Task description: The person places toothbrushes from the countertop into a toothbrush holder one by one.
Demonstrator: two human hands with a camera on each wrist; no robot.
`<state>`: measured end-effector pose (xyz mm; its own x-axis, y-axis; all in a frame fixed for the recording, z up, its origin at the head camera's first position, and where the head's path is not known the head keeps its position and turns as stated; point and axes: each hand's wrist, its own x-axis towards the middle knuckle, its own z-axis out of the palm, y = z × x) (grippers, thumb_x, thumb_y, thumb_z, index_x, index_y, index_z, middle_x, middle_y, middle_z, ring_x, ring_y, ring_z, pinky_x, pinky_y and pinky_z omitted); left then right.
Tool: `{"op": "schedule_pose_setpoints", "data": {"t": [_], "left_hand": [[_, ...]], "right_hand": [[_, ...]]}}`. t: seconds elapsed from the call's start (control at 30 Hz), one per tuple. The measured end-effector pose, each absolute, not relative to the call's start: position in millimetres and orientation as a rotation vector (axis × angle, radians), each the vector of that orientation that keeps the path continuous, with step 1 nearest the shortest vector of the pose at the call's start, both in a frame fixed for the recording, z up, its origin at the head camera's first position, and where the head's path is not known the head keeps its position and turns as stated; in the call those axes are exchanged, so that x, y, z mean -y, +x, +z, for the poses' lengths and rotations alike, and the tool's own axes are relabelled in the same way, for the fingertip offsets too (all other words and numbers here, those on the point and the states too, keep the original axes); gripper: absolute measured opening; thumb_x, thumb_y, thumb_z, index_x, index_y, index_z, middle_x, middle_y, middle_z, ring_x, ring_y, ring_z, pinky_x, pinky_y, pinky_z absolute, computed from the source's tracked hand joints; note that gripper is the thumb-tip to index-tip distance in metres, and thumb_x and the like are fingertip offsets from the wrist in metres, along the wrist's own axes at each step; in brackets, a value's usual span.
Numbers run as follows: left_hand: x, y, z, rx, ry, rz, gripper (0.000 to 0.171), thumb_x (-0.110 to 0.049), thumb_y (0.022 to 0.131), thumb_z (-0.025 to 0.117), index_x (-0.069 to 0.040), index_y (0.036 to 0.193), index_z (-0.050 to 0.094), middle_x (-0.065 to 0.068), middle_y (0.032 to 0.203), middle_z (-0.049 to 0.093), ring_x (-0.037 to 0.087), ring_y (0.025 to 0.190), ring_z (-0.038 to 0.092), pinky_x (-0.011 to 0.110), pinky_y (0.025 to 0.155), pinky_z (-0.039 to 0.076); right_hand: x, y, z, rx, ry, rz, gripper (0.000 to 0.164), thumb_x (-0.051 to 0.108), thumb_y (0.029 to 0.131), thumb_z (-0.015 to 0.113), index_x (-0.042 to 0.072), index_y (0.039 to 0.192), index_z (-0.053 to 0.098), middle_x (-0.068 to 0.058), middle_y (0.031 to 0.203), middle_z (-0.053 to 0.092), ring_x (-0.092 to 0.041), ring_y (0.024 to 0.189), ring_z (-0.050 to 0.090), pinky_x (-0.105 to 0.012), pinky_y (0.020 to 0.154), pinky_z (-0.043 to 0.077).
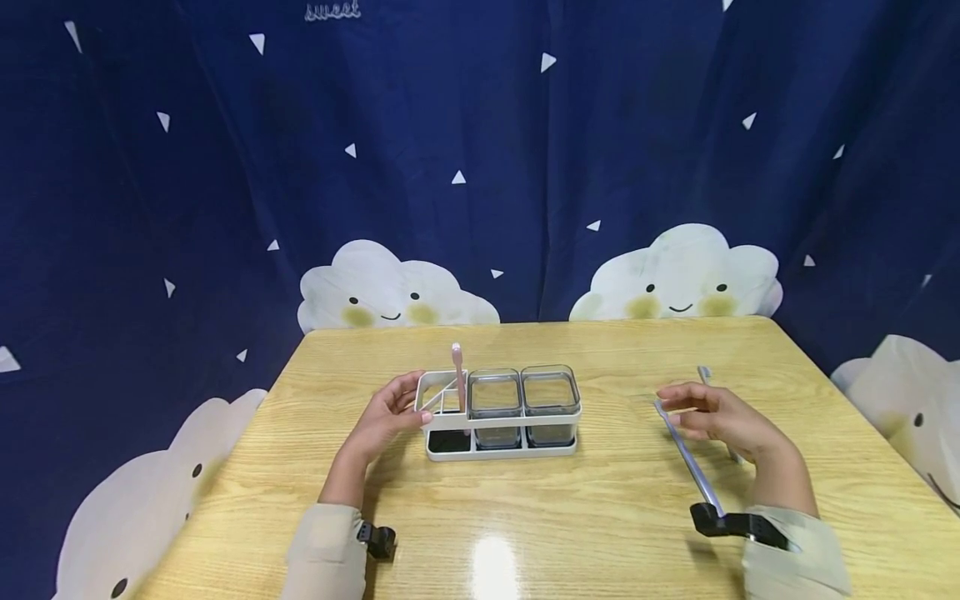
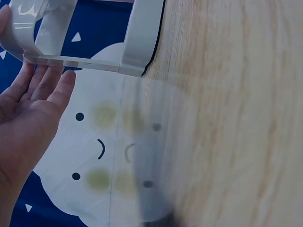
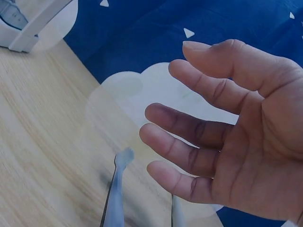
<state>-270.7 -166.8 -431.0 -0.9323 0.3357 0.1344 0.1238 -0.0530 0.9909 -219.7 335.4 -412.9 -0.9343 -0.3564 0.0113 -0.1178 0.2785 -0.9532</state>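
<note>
A white toothbrush holder stands on the table, with a pink toothbrush upright in its left section. Two clear cups, the middle one and the right one, fill its other places. My left hand grips the holder's left end, thumb on the front rim and fingers at the side. Over on the right, my right hand hovers with loosely bent fingers and holds nothing. Beneath it lie a bluish-purple toothbrush and another toothbrush, partly hidden by the hand.
The wooden table reaches back to a dark blue curtain printed with white triangles and smiling clouds. Black wrist cameras are strapped over both sleeves, the right one overlapping the purple toothbrush's lower end in the head view.
</note>
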Motion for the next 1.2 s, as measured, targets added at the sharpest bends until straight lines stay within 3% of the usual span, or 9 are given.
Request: {"op": "schedule_pose_setpoints", "data": {"t": [0.17, 0.4, 0.63, 0.87, 1.2], "left_hand": [[167.8, -269.8, -429.3, -2.059, 0.512, 2.115, 0.069, 0.005, 0.075, 0.070, 0.000, 0.136, 0.039, 0.025, 0.132, 0.044, 0.042, 0.122, 0.040, 0.029, 0.089, 0.046], [169.0, -270.4, -433.1, -2.049, 0.503, 2.115, 0.069, 0.006, 0.075, 0.070, 0.000, 0.136, 0.039, 0.027, 0.133, 0.042, 0.044, 0.123, 0.037, 0.029, 0.089, 0.046], [167.9, -269.7, -434.2, -2.063, 0.517, 2.125, 0.067, 0.005, 0.075, 0.071, 0.001, 0.135, 0.040, 0.021, 0.132, 0.046, 0.042, 0.125, 0.036, 0.029, 0.096, 0.041], [167.1, -272.3, -434.4, -2.059, 0.533, 2.128, 0.070, 0.005, 0.075, 0.071, 0.000, 0.137, 0.039, 0.021, 0.133, 0.044, 0.041, 0.126, 0.035, 0.028, 0.096, 0.040], [166.4, -271.5, -435.7, -2.054, 0.552, 2.150, 0.068, 0.005, 0.076, 0.070, 0.001, 0.136, 0.039, 0.021, 0.132, 0.046, 0.045, 0.125, 0.034, 0.028, 0.096, 0.041]], "right_hand": [[-339.9, -219.2, -418.7, -2.283, -0.445, -1.759, 0.041, 0.006, 0.091, 0.057, -0.006, 0.129, 0.045, -0.013, 0.118, 0.054, -0.022, 0.102, 0.058, -0.042, 0.078, 0.052], [-342.1, -219.3, -430.6, -2.282, -0.291, -1.738, 0.048, 0.011, 0.089, 0.062, -0.007, 0.130, 0.043, -0.030, 0.127, 0.043, -0.029, 0.103, 0.056, -0.045, 0.080, 0.051], [-350.8, -216.7, -434.4, -2.313, -0.245, -1.727, 0.052, 0.014, 0.090, 0.061, -0.008, 0.132, 0.040, -0.032, 0.128, 0.040, -0.018, 0.101, 0.057, -0.042, 0.079, 0.052], [-357.1, -213.2, -436.9, -2.285, -0.191, -1.728, 0.055, 0.016, 0.090, 0.062, -0.007, 0.133, 0.038, -0.032, 0.128, 0.038, -0.022, 0.100, 0.058, -0.041, 0.078, 0.052], [-361.9, -214.3, -445.1, -2.210, -0.195, -1.769, 0.044, 0.010, 0.091, 0.059, -0.005, 0.129, 0.044, -0.016, 0.116, 0.052, -0.017, 0.097, 0.057, -0.035, 0.079, 0.051]]}}
